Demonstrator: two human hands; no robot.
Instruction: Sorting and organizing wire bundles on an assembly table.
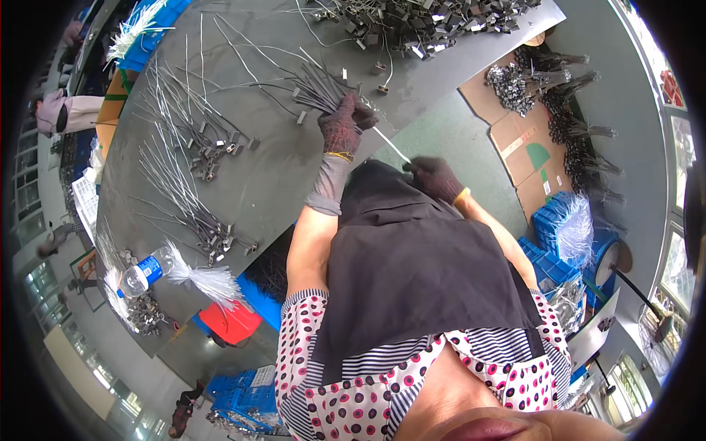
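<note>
My left hand [340, 131], in a dark maroon knit glove, is closed around a bundle of thin dark cables [318, 87] at the table's near edge. Their ends fan out away from me, some with small metal connectors. A thin white strip [392, 145] stretches taut from the bundle side of that hand to my right hand [435, 178]. The right hand, in a similar dark glove, is closed on the strip's other end, out past the table edge over my dark apron. How the strip passes around the cables is hidden by my left fingers.
Loose cables with connectors [213, 140] lie in groups on the grey table [272, 176]. A big heap of connectors [434, 26] covers the far side. At left are a water bottle [147, 272] and white strips [206, 281]. Cable bundles [515, 88] lie on cardboard at right, near blue crates [548, 261].
</note>
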